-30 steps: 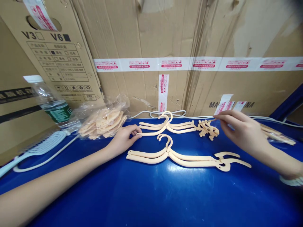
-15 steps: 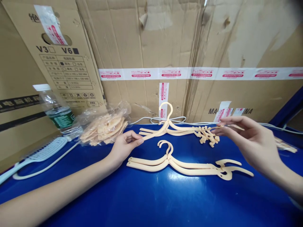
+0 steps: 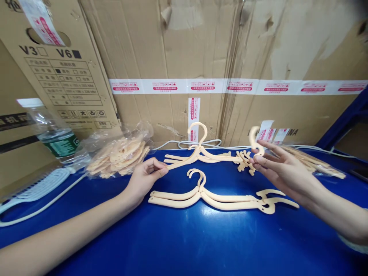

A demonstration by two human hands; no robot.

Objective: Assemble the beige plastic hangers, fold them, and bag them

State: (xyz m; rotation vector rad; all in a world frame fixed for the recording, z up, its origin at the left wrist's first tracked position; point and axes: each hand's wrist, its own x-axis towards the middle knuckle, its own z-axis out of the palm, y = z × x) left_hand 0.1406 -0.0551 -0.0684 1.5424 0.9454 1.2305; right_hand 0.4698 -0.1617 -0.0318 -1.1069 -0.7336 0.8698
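My left hand (image 3: 146, 177) pinches the left arm end of a cream plastic clothes hanger (image 3: 184, 162), whose hook points up. My right hand (image 3: 283, 165) holds a curved cream hanger end piece (image 3: 254, 142) between thumb and fingers, raised above the table. Below that hand lies a pile of small cream connector pieces (image 3: 245, 163), partly hidden. Nearer to me, two more cream hangers (image 3: 227, 206) lie side by side, with curved end pieces (image 3: 280, 201) at their right ends and bare left ends.
A clear bag of cream parts (image 3: 119, 155) lies at the left, by a water bottle (image 3: 59, 138) and a pale blue hairbrush (image 3: 47, 186). Bagged long strips (image 3: 319, 163) lie at the right. Cardboard boxes (image 3: 161, 50) wall in the back of the blue table (image 3: 178, 245).
My right hand has turned the end piece so its curve now stands upright, and it moved slightly left. My left hand keeps its pinch on the hanger. The view has shifted slightly right.
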